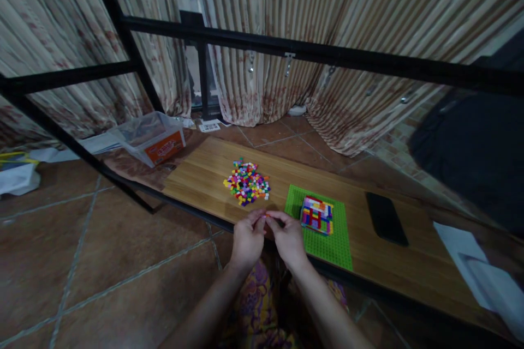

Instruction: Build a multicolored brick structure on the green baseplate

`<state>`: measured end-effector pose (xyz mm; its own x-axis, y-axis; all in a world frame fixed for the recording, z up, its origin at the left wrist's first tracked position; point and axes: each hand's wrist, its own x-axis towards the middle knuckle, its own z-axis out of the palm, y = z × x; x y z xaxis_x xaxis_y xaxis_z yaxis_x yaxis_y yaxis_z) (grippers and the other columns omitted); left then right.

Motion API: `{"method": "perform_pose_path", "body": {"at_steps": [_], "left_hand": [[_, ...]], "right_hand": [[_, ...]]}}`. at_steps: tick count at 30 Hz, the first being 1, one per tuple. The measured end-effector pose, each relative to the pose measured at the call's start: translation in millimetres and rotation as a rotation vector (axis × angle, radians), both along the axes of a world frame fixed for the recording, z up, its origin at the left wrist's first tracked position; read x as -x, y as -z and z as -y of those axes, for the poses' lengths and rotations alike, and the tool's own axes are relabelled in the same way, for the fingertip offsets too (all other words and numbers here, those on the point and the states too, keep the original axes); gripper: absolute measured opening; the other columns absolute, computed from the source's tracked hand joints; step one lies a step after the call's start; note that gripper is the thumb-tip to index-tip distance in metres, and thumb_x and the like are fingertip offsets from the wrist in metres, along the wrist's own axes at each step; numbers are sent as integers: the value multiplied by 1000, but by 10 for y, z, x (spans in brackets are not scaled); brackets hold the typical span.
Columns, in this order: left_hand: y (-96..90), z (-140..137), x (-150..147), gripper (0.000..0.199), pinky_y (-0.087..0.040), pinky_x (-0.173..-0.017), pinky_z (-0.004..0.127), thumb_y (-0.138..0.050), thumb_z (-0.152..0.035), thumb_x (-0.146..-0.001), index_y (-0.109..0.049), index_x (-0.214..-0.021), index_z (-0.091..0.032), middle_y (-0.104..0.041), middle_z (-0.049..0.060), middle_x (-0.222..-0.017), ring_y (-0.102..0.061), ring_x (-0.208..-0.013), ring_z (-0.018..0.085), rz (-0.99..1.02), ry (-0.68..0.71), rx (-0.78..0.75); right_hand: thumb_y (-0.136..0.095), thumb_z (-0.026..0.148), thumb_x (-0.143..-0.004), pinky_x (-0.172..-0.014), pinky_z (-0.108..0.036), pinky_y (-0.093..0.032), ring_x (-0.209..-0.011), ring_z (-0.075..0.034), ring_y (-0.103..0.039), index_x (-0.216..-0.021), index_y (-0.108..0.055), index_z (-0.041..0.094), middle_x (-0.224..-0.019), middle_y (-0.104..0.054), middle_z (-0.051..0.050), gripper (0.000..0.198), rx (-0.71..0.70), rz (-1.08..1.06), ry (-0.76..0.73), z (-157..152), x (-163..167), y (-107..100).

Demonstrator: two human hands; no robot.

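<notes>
My left hand and my right hand meet at the front edge of the wooden board. Their fingertips are closed in a pinch on a tiny building brick, reddish and mostly covered by the fingers. Whether it is one brick or two joined, I cannot tell. Just beyond my hands lies a loose pile of small multicoloured bricks. To the right, a green studded baseplate carries a block-like build of coloured bricks, its near left corner close to my right hand.
A black phone-like slab lies on the wooden board right of the baseplate. Left of the board stands a clear plastic box with an orange label. A black metal bar crosses above the far side. White papers lie at right.
</notes>
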<state>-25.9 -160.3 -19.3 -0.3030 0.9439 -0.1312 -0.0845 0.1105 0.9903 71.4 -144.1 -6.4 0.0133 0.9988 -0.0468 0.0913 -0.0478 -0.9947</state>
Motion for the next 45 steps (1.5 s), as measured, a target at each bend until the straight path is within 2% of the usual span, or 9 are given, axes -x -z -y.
{"method": "perform_pose_path", "body": {"at_steps": [7, 12, 17, 21, 27, 33, 40, 45], "left_hand": [[73, -104, 9, 23, -56, -82, 32, -55, -12, -84, -74, -95, -18, -76, 7, -94, -71, -84, 19, -307, -57, -74], [101, -259, 51, 26, -55, -82, 31, -51, -12, -88, -73, -99, -20, -76, 7, -95, -71, -84, 19, -516, -26, -110], [187, -472, 157, 23, -54, -84, 33, -50, -14, -90, -72, -95, -19, -73, 9, -96, -69, -89, 20, -676, 16, -202], [250, -538, 205, 25, -54, -86, 31, -48, -10, -90, -69, -100, -20, -70, 7, -100, -66, -92, 18, -653, 12, -320], [283, -507, 207, 20, -53, -86, 29, -51, -10, -87, -65, -98, -19, -68, 7, -100, -64, -93, 16, -590, -43, -409], [246, -409, 234, 18, -51, -79, 27, -45, -13, -88, -61, -92, -19, -64, 5, -90, -63, -84, 15, -523, -108, -390], [248, -323, 261, 16, -45, -69, 25, -37, -17, -87, -52, -84, -20, -54, 0, -73, -54, -68, 14, -403, -182, -342], [216, -349, 264, 15, -43, -69, 24, -37, -15, -84, -51, -83, -19, -52, 0, -73, -51, -68, 14, -376, -236, -354]], "right_hand": [[-58, 29, -78, -80, -35, -51, -81, -22, -69, -84, -74, 20, -85, -76, -6, 19, -52, 272, 53, -158, 55, 145], [-54, 30, -81, -80, -35, -51, -82, -23, -69, -89, -72, 19, -89, -75, -7, 23, -101, 443, 74, -362, 105, 224], [-50, 27, -83, -82, -36, -48, -86, -23, -67, -91, -71, 18, -92, -73, -9, 24, -171, 544, 53, -603, 139, 220], [-47, 20, -81, -81, -35, -48, -85, -22, -64, -90, -71, 18, -90, -70, -9, 25, -313, 661, -4, -726, 176, 227], [-50, 14, -78, -83, -34, -49, -89, -21, -62, -90, -70, 18, -96, -65, -9, 24, -426, 654, -39, -791, 176, 243], [-52, 19, -83, -88, -35, -48, -98, -21, -61, -95, -71, 19, -104, -64, -9, 22, -480, 627, -52, -867, 156, 213], [-51, 16, -84, -94, -40, -45, -107, -25, -54, -99, -72, 22, -113, -61, -9, 26, -560, 755, -291, -986, 348, 166], [-55, 17, -81, -95, -41, -44, -110, -27, -50, -100, -72, 19, -115, -59, -11, 25, -529, 863, -337, -1024, 434, 179]]}}
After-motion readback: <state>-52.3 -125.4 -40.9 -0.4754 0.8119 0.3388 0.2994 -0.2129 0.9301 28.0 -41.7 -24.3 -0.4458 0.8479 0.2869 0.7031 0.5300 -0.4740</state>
